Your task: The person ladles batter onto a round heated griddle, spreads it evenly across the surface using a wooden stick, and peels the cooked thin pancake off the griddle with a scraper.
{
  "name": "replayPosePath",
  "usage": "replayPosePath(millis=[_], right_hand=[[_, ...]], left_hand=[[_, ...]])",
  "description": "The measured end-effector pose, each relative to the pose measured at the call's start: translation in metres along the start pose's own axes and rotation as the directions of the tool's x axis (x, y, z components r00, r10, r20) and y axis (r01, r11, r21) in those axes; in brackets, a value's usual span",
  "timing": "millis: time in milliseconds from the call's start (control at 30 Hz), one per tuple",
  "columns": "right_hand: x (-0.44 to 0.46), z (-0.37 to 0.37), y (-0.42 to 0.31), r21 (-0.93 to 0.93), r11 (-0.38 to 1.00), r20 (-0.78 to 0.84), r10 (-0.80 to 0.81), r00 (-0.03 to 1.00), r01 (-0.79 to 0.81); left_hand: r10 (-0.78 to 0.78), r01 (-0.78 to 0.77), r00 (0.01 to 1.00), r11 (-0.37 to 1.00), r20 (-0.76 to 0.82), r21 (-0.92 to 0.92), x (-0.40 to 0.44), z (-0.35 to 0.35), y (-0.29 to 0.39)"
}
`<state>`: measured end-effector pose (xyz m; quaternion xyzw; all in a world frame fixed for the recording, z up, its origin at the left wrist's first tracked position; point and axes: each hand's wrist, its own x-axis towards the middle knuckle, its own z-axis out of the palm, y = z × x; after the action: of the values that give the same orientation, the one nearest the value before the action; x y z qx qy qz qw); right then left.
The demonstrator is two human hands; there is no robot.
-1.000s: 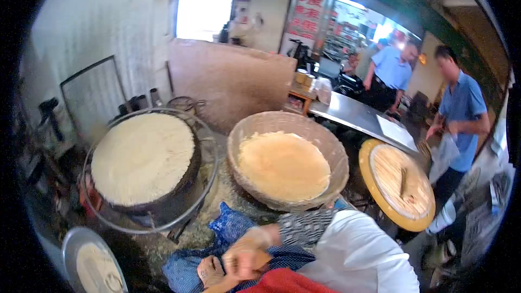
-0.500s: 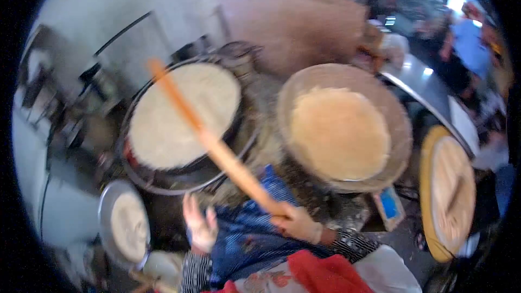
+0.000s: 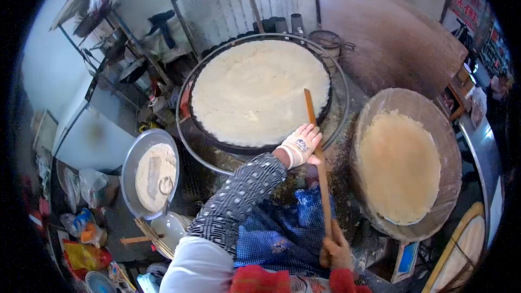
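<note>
Stick (image 3: 324, 198): wooden, slants btwn both hands; far tip above R part of pale layer (image 3: 255, 89) on griddle (image 3: 222, 145), contact unclear.
L hand (image 3: 299, 145): striped-wrapped, at stick's middle; fingers nearly straight, can't tell if gripping.
R hand (image 3: 338, 246): fingers closed round stick's near end.
Basket (image 3: 451, 146): R of griddle.
Basin (image 3: 131, 169): L, near.

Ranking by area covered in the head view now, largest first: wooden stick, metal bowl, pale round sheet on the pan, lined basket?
1. Lined basket and pale round sheet: too alike to rank
2. Metal bowl
3. Wooden stick, long but thin
</note>
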<state>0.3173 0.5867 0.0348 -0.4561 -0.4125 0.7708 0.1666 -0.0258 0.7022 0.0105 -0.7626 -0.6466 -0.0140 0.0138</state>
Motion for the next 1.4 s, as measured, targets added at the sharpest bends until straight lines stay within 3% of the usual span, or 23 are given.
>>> replayPosePath(millis=[67,100,300,400,433,467,567,633,667,700,733,800,833,900,933,1000,1033,1133,1200,1267,1333,1367,1400], right_hand=[[0.021,0.011,0.002,0.129,0.984,0.151,0.104,0.983,-0.124],[0.033,0.016,0.0,0.103,0.986,0.196,0.111,0.974,-0.133],[0.091,0.061,-0.002,0.018,0.98,0.435,0.17,0.884,-0.198],[0.12,0.1,0.004,-0.155,0.987,0.507,0.106,0.855,-0.031],[0.131,0.111,0.008,-0.207,0.977,0.539,0.064,0.84,0.058],[0.141,0.123,0.012,-0.253,0.956,0.569,0.022,0.822,0.149],[0.155,0.153,0.016,-0.405,0.807,0.618,-0.104,0.779,0.43],[0.137,0.147,0.015,-0.531,0.701,0.627,-0.053,0.777,0.476],[0.124,0.132,0.016,-0.605,0.647,0.614,0.008,0.789,0.464],[0.104,0.117,0.012,-0.597,0.642,0.582,-0.068,0.811,0.482],[0.091,0.091,0.028,-0.602,0.644,0.525,-0.125,0.842,0.472],[0.061,0.05,0.047,-0.544,0.804,0.231,-0.13,0.964,0.239],[0.051,0.042,0.052,-0.442,0.868,0.093,-0.206,0.974,0.225],[0.039,0.045,0.041,-0.247,0.949,-0.127,-0.23,0.965,0.194],[0.034,0.052,0.026,-0.16,0.973,-0.196,-0.195,0.961,0.165],[0.035,0.09,-0.037,-0.071,0.997,-0.157,0.026,0.987,-0.037],[0.06,0.079,-0.028,-0.066,0.997,-0.069,-0.032,0.997,0.027],[0.13,0.05,-0.007,0.061,0.997,0.22,-0.067,0.973,0.055],[0.138,0.077,-0.044,0.187,0.975,0.44,0.025,0.898,-0.119],[0.152,0.09,-0.044,0.068,0.985,0.498,0.106,0.861,-0.16],[0.159,0.11,-0.047,-0.108,0.983,0.483,0.18,0.857,-0.146],[0.163,0.122,-0.043,-0.149,0.98,0.502,0.191,0.844,-0.133],[0.166,0.133,-0.036,-0.185,0.975,0.518,0.2,0.832,-0.119]], left_hand=[[-0.06,0.061,0.996,0.998,0.06,-0.016,-0.006,-0.002,-0.021],[-0.088,0.09,0.992,0.996,0.091,-0.025,-0.01,-0.003,-0.035],[-0.232,0.225,0.963,0.972,-0.138,-0.066,-0.095,0.017,-0.122],[-0.389,0.374,0.913,0.918,-0.123,-0.131,-0.154,0.007,-0.153],[-0.387,0.377,0.902,0.922,-0.193,-0.091,-0.182,0.017,-0.168],[-0.447,0.44,0.882,0.895,-0.152,-0.077,-0.207,0.004,-0.17],[-0.62,0.624,0.779,0.782,-0.092,0.017,-0.273,-0.013,-0.162],[-0.64,0.653,0.755,0.754,-0.144,0.077,-0.294,-0.013,-0.138],[-0.588,0.606,0.793,0.787,-0.162,0.11,-0.29,-0.013,-0.133],[-0.539,0.563,0.823,0.815,-0.179,0.138,-0.272,-0.023,-0.114],[-0.462,0.479,0.856,0.878,-0.23,0.018,-0.237,-0.035,-0.102],[-0.202,0.173,0.905,0.979,-0.374,-0.11,-0.163,-0.052,-0.084],[-0.143,0.095,0.942,0.981,-0.304,-0.167,-0.118,-0.067,-0.072],[0.029,-0.113,0.902,0.979,-0.43,-0.172,-0.04,-0.049,-0.063],[0.085,-0.118,0.899,0.992,-0.429,-0.052,-0.007,-0.027,-0.058],[0.064,-0.07,0.97,0.997,-0.233,-0.02,0.037,0.019,-0.071],[0.011,-0.01,0.997,1.0,-0.082,0.008,0.044,0.017,-0.081],[-0.122,0.121,0.992,0.99,-0.013,-0.071,0.032,0.01,-0.139],[-0.234,0.234,0.972,0.972,0.03,0.015,-0.008,-0.003,-0.165],[-0.341,0.345,0.937,0.937,0.074,-0.057,-0.054,-0.017,-0.183],[-0.395,0.396,0.918,0.918,0.007,-0.015,-0.103,-0.005,-0.201],[-0.387,0.383,0.904,0.922,-0.184,-0.057,-0.135,0.017,-0.213],[-0.475,0.47,0.875,0.879,-0.094,-0.076,-0.158,-0.005,-0.205]])
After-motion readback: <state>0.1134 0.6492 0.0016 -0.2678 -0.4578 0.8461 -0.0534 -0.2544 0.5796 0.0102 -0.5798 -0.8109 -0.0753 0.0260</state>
